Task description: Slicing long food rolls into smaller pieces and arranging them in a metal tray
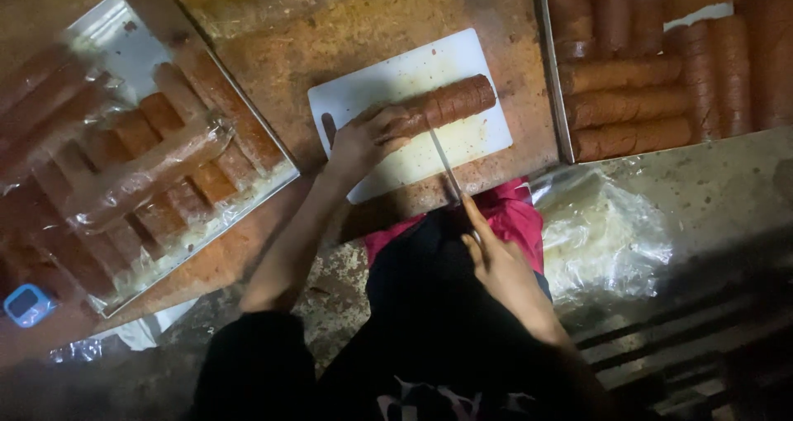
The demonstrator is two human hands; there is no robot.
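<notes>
A long brown sausage roll (453, 103) lies across a white cutting board (388, 82) on a worn wooden table. My left hand (363, 140) presses down on the roll's left end. My right hand (496, 256) grips a knife (444, 163) by its handle. The thin blade reaches up to the roll just right of my left fingers. Shallow cut lines show along the right part of the roll.
A metal tray (555, 74) at the right holds several brown rolls (628, 107). A tray (107, 37) at the left holds rolls wrapped in clear plastic (149, 173). Crumpled plastic sheet (603, 231) lies at lower right. A small blue device (26, 304) sits at far left.
</notes>
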